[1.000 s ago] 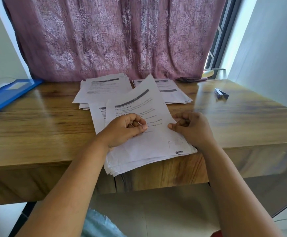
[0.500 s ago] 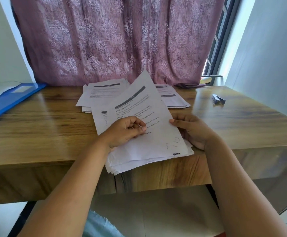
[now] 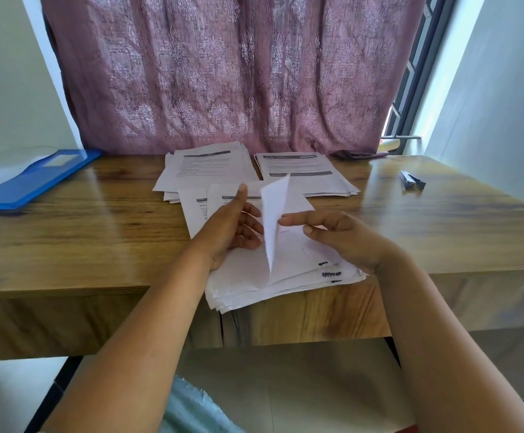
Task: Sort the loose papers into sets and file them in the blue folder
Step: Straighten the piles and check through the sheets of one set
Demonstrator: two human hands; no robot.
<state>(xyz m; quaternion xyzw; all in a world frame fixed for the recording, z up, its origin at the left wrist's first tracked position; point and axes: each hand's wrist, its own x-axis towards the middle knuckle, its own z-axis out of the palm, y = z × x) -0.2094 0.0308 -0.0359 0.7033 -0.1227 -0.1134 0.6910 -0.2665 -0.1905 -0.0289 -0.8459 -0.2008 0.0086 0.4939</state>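
Note:
A stack of loose printed papers (image 3: 288, 284) lies at the table's near edge and hangs slightly over it. My left hand (image 3: 234, 228) holds the top sheet (image 3: 274, 210) lifted on edge, almost upright, with my thumb pointing up. My right hand (image 3: 345, 242) rests on the right side of the stack, its index finger stretched out to the raised sheet. Two sorted piles sit behind: a left pile (image 3: 207, 167) and a right pile (image 3: 301, 173). The blue folder (image 3: 32, 182) lies open at the far left of the table.
A wooden table (image 3: 98, 242) carries everything. A small dark stapler (image 3: 412, 181) lies at the far right. A mauve patterned curtain (image 3: 223, 73) hangs behind the table, with a window frame to its right. A white sheet lies in the folder.
The top sheet was tilted face up; my left hand has swung it up on edge. My right hand has moved from the stack's edge onto its top.

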